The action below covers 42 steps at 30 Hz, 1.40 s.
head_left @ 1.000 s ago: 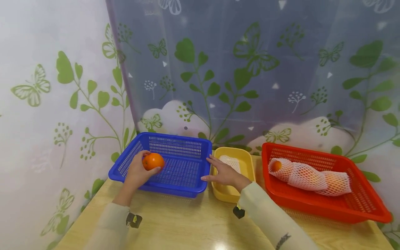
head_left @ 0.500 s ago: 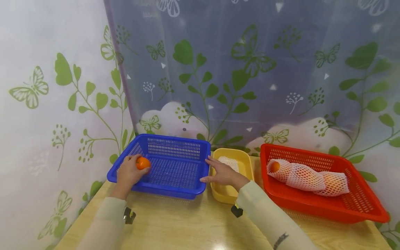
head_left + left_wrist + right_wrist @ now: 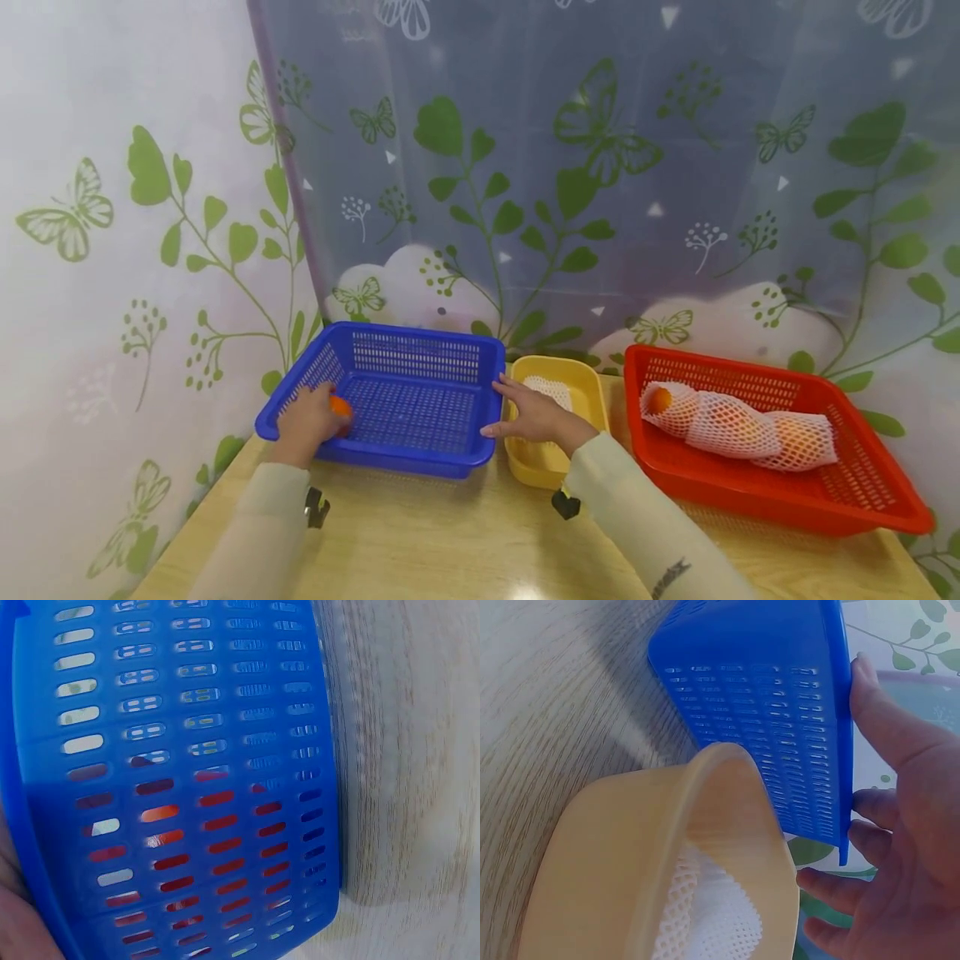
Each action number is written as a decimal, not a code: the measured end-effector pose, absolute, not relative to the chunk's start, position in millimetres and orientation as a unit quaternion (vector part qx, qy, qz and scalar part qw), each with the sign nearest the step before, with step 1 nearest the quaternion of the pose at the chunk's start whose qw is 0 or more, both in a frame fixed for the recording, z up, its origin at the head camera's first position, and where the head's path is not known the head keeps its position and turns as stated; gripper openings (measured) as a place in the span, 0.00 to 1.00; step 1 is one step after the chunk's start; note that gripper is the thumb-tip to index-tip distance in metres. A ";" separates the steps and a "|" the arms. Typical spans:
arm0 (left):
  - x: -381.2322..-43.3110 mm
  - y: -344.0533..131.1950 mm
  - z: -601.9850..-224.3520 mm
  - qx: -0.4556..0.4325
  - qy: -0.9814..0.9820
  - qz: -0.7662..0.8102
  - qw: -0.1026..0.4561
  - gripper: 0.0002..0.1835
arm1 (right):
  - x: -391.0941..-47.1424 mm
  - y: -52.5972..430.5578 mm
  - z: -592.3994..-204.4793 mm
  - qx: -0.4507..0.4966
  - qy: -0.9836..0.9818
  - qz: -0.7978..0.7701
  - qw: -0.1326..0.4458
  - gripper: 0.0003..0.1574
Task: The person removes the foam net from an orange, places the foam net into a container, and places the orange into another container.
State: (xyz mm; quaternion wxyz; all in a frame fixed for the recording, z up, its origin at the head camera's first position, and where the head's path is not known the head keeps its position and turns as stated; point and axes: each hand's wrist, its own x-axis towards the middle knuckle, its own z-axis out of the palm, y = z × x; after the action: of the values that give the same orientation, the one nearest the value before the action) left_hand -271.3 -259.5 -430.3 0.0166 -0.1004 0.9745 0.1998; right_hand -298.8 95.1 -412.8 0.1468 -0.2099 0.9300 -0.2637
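Note:
Low in the front left corner of the blue basket (image 3: pixel 420 417), my left hand (image 3: pixel 303 421) holds an orange (image 3: pixel 341 408), mostly covered by the fingers. Through the slots in the left wrist view, orange and red patches show behind the basket wall (image 3: pixel 180 697). My right hand (image 3: pixel 536 417) reaches over the yellow tub (image 3: pixel 592 392). Its fingers are spread, and its thumb and fingertips touch the basket's right rim in the right wrist view. White foam netting (image 3: pixel 720 907) lies inside the tub.
On the right stands a red basket (image 3: pixel 750 492) holding several fruits in white foam nets (image 3: pixel 735 425). All the containers stand on a wooden table (image 3: pixel 435 542) against a leaf-patterned curtain (image 3: pixel 525 275).
My left hand has moved the orange left and down towards the front left corner of the blue basket. The right hand stays at the rim.

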 end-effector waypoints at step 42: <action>-275.8 -255.9 -433.8 -0.105 0.972 0.208 0.021 0.38 | -296.0 94.9 -416.6 -0.196 0.932 -0.273 0.134 0.59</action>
State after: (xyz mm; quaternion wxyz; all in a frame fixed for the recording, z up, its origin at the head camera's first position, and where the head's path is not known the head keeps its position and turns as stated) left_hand -275.8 -255.9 -433.8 0.0212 -0.1048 0.9723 0.2078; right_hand -296.0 94.9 -416.6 0.1341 -0.1964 0.9323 -0.2726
